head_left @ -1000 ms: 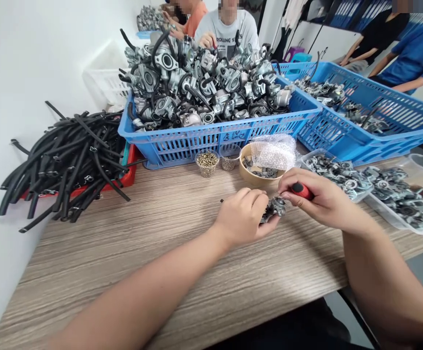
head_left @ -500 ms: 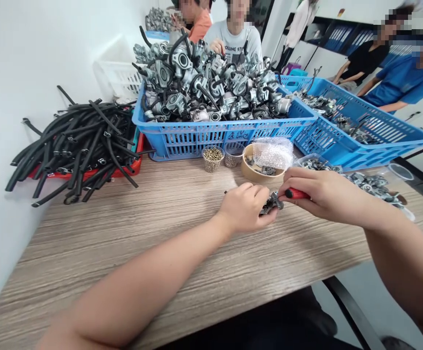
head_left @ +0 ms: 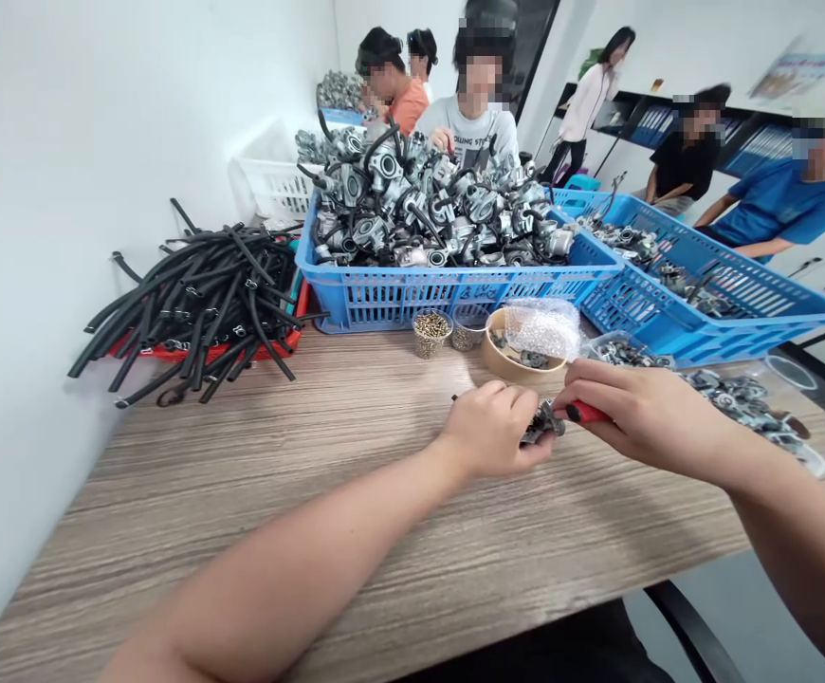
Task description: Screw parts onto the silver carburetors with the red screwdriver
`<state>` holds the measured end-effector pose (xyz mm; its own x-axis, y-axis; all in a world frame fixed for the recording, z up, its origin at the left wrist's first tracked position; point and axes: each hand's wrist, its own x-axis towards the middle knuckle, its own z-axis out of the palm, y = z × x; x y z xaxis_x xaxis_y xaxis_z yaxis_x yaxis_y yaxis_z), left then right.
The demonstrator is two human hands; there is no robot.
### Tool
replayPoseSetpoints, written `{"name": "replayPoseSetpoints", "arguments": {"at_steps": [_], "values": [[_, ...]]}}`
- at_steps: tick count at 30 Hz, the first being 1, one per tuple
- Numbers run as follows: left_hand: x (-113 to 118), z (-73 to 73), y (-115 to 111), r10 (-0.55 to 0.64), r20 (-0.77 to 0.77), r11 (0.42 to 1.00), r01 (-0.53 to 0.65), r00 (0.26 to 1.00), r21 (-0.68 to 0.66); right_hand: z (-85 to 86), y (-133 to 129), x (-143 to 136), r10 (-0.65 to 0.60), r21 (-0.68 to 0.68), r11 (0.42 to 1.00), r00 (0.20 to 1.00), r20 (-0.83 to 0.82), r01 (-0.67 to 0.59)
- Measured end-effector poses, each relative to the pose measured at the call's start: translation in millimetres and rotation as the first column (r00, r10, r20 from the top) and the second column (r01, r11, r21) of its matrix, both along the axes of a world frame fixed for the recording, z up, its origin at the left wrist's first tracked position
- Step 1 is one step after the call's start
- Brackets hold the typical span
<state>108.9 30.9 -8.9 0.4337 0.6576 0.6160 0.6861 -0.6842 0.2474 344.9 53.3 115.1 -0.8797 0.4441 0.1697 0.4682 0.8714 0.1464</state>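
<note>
My left hand [head_left: 494, 429] is wrapped round a small grey metal part [head_left: 543, 424] above the wooden table [head_left: 299, 474]. A short black end pokes out behind its knuckles. Pinched in my right hand [head_left: 630, 408] is a tool with a red handle [head_left: 588, 413] and a black end, close against the metal part. Just beyond the hands stand a round tan bowl [head_left: 519, 368] with grey parts and bubble wrap [head_left: 544, 327], a cup of brass-coloured pieces [head_left: 431, 334] and a second clear cup [head_left: 467, 327].
A blue crate [head_left: 455, 289] heaped with metal parts stands behind, another blue crate [head_left: 740, 337] at right. Black hoses [head_left: 199, 304] lie over a red tray [head_left: 299, 332] at left. Loose metal parts [head_left: 740, 403] lie at right. Several people are beyond the crates.
The view has tilted up and shifted, so the table and crates appear lower. Both hands keep their hold on the metal part and the red-handled tool.
</note>
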Motion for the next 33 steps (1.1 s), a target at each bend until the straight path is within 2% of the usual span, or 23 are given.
{"name": "replayPoseSetpoints", "arguments": {"at_steps": [10,14,20,26,30,33], "values": [[-0.2,-1.4,0.8,-0.01,0.006,1.0,0.01,1.0,-0.019,-1.9,-1.2,-2.2,0.008,0.001,1.0,1.0,-0.005,-0.008],[-0.4,-2.6,1.2,-0.019,0.005,0.999,0.019,1.0,-0.028,-0.5,1.1,-3.8,-0.004,-0.065,0.998,1.0,-0.018,0.002],[0.0,-5.6,1.9,-0.02,-0.004,1.0,0.02,1.0,-0.007,2.7,6.7,-8.0,-0.032,-0.126,0.991,0.998,0.053,0.038],[-0.6,-11.6,4.0,-0.042,-0.019,0.999,0.042,0.999,-0.005,-8.1,6.0,-13.5,-0.111,-0.29,0.949,0.992,0.06,0.123],[-2.0,-18.4,4.3,-0.065,0.069,0.997,0.061,0.996,0.053,-17.7,7.9,-8.2,-0.128,-0.346,0.931,0.992,-0.008,0.118],[-1.9,-22.9,6.0,-0.11,0.161,0.988,0.091,0.981,0.121,-14.4,11.2,0.3,-0.13,-0.356,0.931,0.986,-0.1,0.087]]}}
